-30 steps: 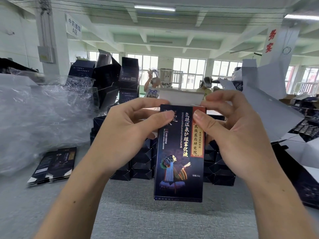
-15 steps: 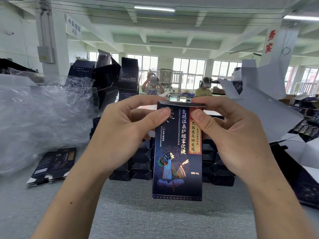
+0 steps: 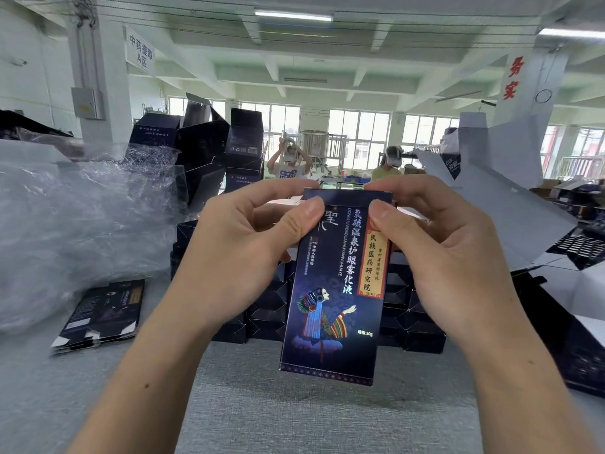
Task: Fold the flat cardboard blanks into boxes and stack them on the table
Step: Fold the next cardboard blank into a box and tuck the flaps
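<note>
With left hand [image 3: 242, 257] and right hand [image 3: 438, 257] both gripping the box [image 3: 334, 290], we have folded its raised top flap [image 3: 347, 194] shut, so it appears ready for the far stack [image 3: 422, 339].

Box [image 3: 330, 290] sits before stacked boxes [image 3: 262, 319] on table [image 3: 294, 421], flat blanks [image 3: 101, 312] left.

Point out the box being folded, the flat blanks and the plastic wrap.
box [image 3: 330, 322], head view, printed front panel.
flat blanks [image 3: 101, 311], head view, top blank's face.
plastic wrap [image 3: 65, 224], head view, crumpled middle.
</note>
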